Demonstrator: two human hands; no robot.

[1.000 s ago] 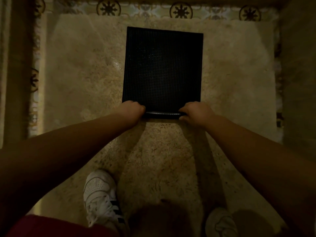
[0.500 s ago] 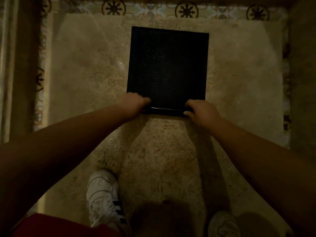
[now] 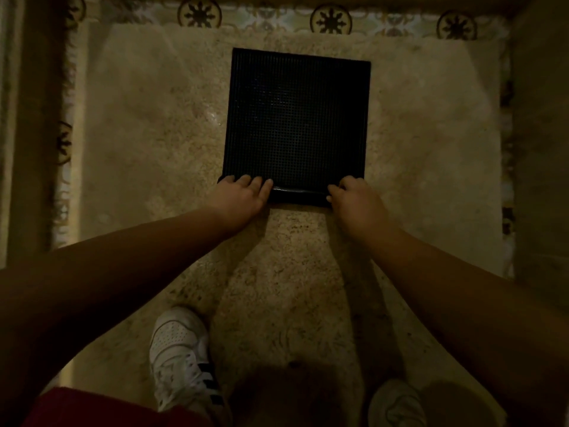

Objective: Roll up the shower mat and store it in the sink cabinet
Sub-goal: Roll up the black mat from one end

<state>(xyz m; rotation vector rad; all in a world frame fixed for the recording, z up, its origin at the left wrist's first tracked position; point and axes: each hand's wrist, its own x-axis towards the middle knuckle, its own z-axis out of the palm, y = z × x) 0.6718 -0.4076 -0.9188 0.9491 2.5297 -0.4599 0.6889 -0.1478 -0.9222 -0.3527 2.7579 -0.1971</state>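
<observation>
Hands on shower mat, near edge rolled

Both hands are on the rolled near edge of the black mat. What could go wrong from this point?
1. The roll is only begun; most of the mat lies flat. The left hand has fairly straight fingers on top, the right hand is curled, so the roll may run crooked.
2. The rolled rubber might spring open if either hand lifts.
3. The mat sits on a shaggy rug, which might bunch or drag.
</observation>
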